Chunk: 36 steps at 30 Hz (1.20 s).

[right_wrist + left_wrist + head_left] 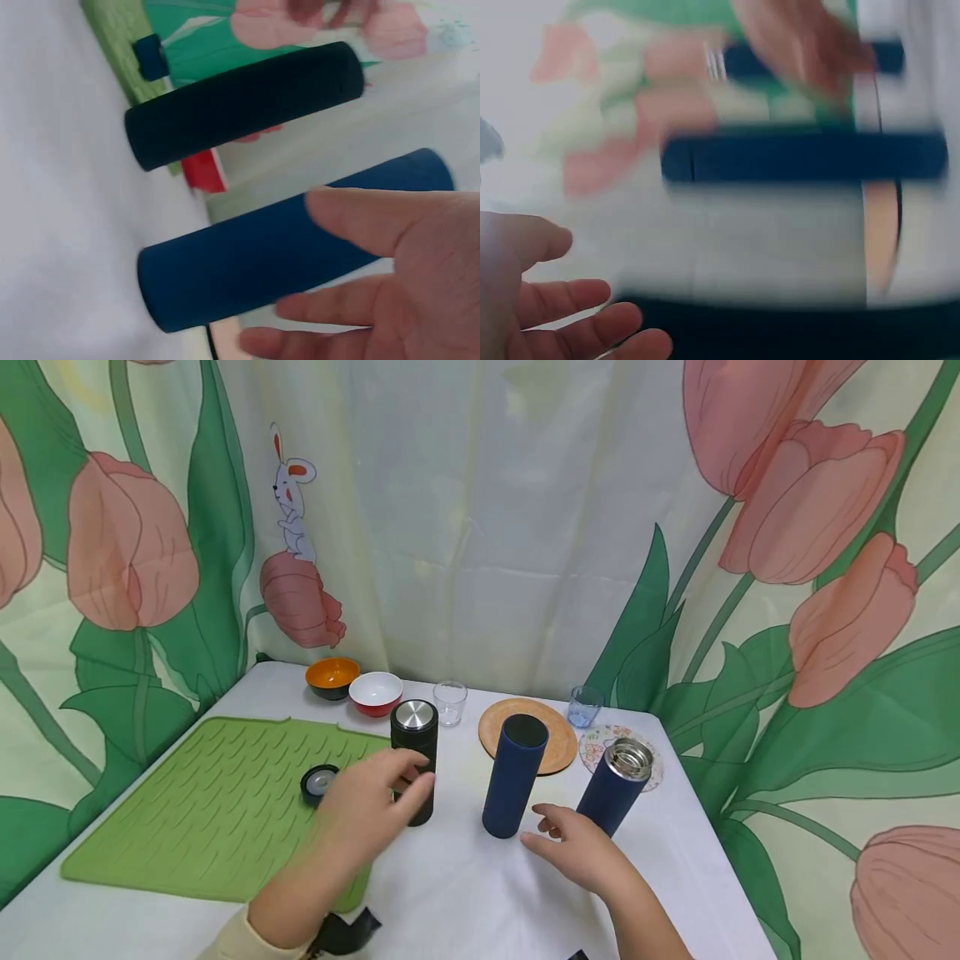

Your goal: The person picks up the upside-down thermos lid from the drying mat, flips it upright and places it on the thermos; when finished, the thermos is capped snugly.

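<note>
A black thermos bottle (414,739) with a silver-topped lid stands upright beside the green mat (225,810). My left hand (375,802) is in front of it in the head view, thumb and fingers spread around nothing; the left wrist view is blurred. Just right of centre stands a blue thermos bottle (514,777) with a dark top. My right hand (573,847) hovers between it and a second blue thermos bottle (615,785), whose steel mouth is uncovered. In the right wrist view, thumb and fingers (360,217) overlap the nearer blue bottle without curling round it. A dark round cap (318,783) lies on the mat.
Along the back edge are an orange bowl (332,675), a white-and-red bowl (377,692), and a clear glass (450,702). A round wooden board (491,722), a bluish glass (585,706) and a floral plate (656,768) stand behind the blue bottles. A tulip-printed curtain (465,568) encloses the table.
</note>
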Motion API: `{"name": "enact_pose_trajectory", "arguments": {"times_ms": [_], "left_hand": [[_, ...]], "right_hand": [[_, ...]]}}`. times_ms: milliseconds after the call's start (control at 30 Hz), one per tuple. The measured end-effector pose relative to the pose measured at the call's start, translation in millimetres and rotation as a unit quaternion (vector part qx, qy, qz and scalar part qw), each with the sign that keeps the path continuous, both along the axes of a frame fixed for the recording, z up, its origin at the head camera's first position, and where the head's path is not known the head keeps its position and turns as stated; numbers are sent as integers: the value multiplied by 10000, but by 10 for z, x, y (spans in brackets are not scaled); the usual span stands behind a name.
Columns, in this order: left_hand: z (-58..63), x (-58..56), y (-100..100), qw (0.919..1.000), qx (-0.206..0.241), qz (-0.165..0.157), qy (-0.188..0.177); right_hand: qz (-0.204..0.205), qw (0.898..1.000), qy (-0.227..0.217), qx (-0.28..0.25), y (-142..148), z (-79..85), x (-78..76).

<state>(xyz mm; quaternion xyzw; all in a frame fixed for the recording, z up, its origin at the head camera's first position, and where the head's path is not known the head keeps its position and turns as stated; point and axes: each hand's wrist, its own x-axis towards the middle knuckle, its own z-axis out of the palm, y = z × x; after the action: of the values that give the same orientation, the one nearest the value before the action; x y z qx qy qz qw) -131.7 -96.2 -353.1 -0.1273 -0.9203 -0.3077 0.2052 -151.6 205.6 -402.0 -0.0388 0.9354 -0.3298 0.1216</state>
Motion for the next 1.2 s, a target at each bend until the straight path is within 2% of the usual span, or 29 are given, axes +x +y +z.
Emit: {"name": "enact_pose_trajectory", "arguments": {"times_ms": [67,167,300,367,467,567,733,900,1033,1200], "left_hand": [[-11,-132,-282,9989,-38,290,-379],[-116,-358,-704,9904,-440,611,-1160],[-361,-614,-1173,9720,-1175,613,-1942],[-480,-697,-1339,9625,-1557,536,-2157],[-608,-757,-1493,9472,-2047,471,-2421],[-727,-802,-1567,9403,-2237,379,-2538],[-877,-873,-1618,9435,-2116,407,-2516],[-958,-893,-1650,9495,-2039,444,-2342],[-935,-826,-1617,9552,-2021,317,-2137],[-821,-642,-1475,9565,-2017,-74,-2106]], "right_hand": [[81,9998,-146,101,32,56,73],[306,9994,-138,66,68,113,167],[530,9985,-96,-97,118,132,248],[565,9983,-118,-129,144,126,273],[617,9978,-186,-179,180,110,301],[653,9974,-202,-246,208,103,321],[666,9970,-152,-355,240,103,325],[702,9965,-187,-423,260,89,332],[693,9963,-200,-463,274,86,344],[516,9973,-149,-503,272,83,358]]}}
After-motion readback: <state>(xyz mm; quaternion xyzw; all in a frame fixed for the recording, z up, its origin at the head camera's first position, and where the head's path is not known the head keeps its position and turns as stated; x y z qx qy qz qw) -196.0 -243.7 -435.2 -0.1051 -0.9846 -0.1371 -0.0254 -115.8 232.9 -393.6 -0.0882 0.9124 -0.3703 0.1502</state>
